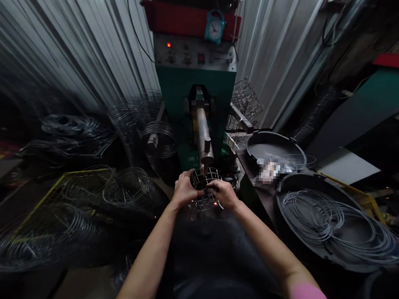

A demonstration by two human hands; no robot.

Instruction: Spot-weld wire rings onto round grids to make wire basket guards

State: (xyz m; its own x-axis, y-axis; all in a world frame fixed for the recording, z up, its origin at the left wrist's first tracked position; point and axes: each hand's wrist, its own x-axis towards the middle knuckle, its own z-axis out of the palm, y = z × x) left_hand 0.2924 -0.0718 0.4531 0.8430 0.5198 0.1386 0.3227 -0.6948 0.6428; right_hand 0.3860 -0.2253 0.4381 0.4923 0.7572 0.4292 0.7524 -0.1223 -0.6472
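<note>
A small round wire basket (pixel 205 204) is held under the metal arm (pixel 204 134) of a green machine (pixel 176 90). My left hand (pixel 185 190) grips the basket's left side, its fingers closed round the wires and its thumb pointing inward. On the right side, my right hand (pixel 224 193) has its fingers bent over the rim, closed on the basket. The machine's electrode tip comes down at the basket's far side; whether it touches the wire is hard to tell. A small orange glow shows near the basket's lower right.
Stacks of wire rings (pixel 127 188) lie at the left. A black tub (pixel 314 253) of wire rings stands at the right, with another round tray (pixel 276 147) behind it. Wire frames (pixel 245 100) are piled beside the machine. A blue clock (pixel 215 27) hangs on top.
</note>
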